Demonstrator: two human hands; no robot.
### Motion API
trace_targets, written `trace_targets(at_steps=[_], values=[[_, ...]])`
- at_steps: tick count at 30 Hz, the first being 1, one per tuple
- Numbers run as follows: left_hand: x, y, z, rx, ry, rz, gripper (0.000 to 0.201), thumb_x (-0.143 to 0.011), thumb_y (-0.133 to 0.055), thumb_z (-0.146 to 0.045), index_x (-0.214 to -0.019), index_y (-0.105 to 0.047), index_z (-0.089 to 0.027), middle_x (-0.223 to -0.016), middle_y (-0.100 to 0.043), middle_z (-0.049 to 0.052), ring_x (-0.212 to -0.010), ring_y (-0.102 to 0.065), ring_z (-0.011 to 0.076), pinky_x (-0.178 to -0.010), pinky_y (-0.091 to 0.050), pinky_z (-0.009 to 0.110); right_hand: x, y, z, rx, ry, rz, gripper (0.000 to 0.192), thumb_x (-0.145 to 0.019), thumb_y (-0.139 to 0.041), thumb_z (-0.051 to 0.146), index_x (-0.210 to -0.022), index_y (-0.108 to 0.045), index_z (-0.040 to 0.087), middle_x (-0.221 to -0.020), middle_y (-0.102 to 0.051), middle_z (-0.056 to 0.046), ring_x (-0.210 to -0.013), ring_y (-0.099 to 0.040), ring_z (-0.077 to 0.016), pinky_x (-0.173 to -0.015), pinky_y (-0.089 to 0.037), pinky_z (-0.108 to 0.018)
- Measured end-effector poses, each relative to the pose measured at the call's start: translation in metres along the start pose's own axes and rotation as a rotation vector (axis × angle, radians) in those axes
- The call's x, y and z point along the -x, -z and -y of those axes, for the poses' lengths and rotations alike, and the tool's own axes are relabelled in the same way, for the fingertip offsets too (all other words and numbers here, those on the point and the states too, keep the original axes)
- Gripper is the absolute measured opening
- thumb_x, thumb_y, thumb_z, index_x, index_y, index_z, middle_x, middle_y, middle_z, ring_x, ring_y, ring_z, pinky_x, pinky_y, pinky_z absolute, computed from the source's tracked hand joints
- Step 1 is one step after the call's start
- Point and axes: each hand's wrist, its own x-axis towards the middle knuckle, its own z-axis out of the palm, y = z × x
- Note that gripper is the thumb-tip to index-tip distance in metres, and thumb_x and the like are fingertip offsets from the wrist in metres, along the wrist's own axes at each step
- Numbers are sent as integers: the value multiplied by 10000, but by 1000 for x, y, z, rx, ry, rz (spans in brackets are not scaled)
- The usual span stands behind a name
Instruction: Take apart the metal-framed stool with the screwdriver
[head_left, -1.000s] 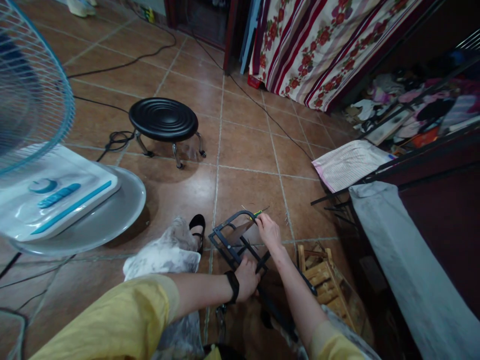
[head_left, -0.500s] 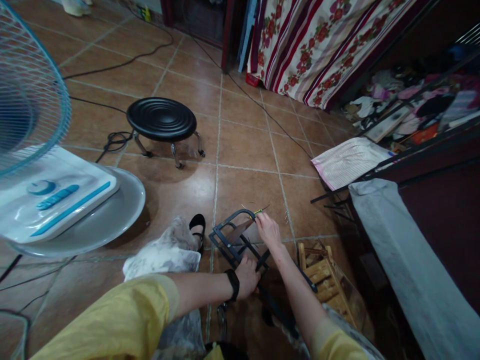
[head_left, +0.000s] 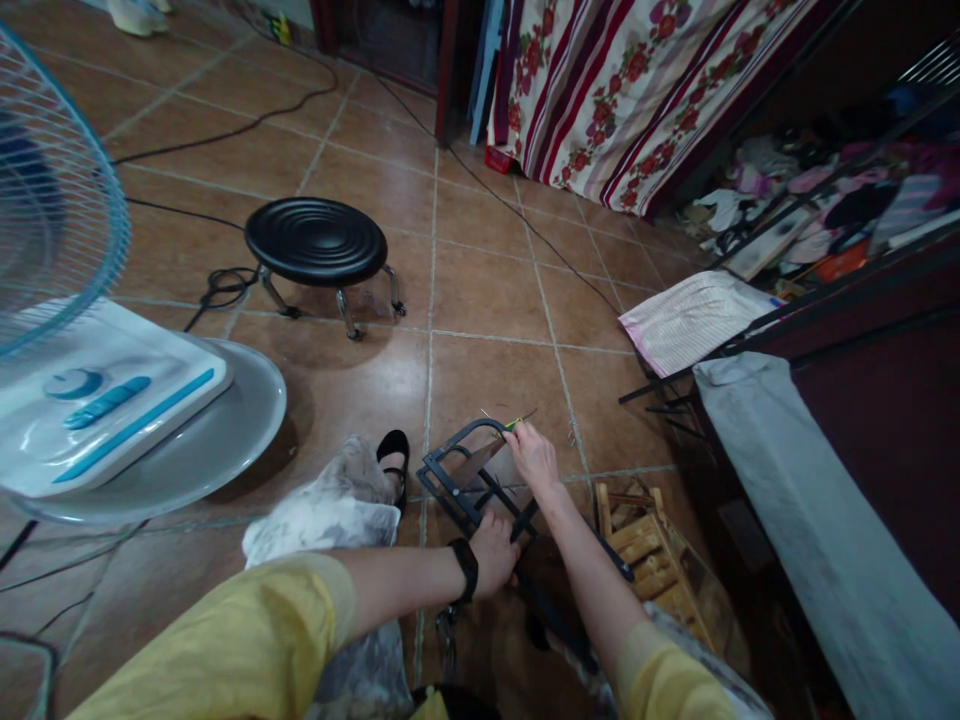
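Head view shows our left hand (head_left: 495, 552) clamped on the near bar of the black metal frame (head_left: 469, 480), which extends away from that grip toward the far left, its long axis running diagonally across the floor tile (head_left: 491, 380). Our right hand (head_left: 532, 458) sits beyond the left, fingers pinched on a thin green-handled tool (head_left: 517, 423) (its tip points away to the right) at the frame's far curved end. A wooden crate (head_left: 645, 560) stands just right of both wrists.

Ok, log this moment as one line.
left hand: grips black metal frame | right hand: holds green-handled tool at frame | tiled floor
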Motion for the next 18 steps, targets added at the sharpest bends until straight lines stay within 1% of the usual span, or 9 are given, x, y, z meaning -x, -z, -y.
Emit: trace_targets(at_steps=[3,6,10,13,18], values=[[-2,-1,-1,-24,46,32,478,-752,-585,-536,-1033,-668,-158,-1154,-568,211,-1095,-458,352,-980,-163,567,4,3,0,-29,41,-17,291,-967,-312,391,-1034,-540,222,-964,-605,-53,-868,-571,-155,-693,-341,-238],[-1,0,-2,-34,54,29,491,-755,-581,-536,-1061,-659,-160,-1182,-556,208,-1108,-452,348,-983,-168,553,5,4,1,-23,79,-4,267,-974,-301,331,-1009,-547,234,-954,-607,-44,-858,-571,-151,-704,-338,-239],[0,3,-2,-72,33,54,485,-776,-545,-548,-1064,-655,-173,-1153,-573,198,-1106,-453,345,-980,-166,559,1,3,2,8,49,18,243,-968,-330,327,-962,-544,214,-923,-619,-51,-815,-575,-156,-682,-329,-248],[2,5,-1,-88,22,48,504,-783,-527,-558,-1053,-657,-153,-1136,-573,214,-1101,-456,347,-978,-176,554,-2,2,2,15,36,16,251,-966,-337,353,-940,-542,209,-915,-625,-53,-805,-579,-156,-667,-324,-248],[4,10,0,-33,11,43,497,-768,-563,-538,-1066,-653,-150,-1125,-577,210,-1100,-455,340,-982,-179,551,-5,1,4,27,4,19,298,-964,-324,407,-919,-550,218,-911,-622,-50,-796,-582,-149,-640,-315,-239]])
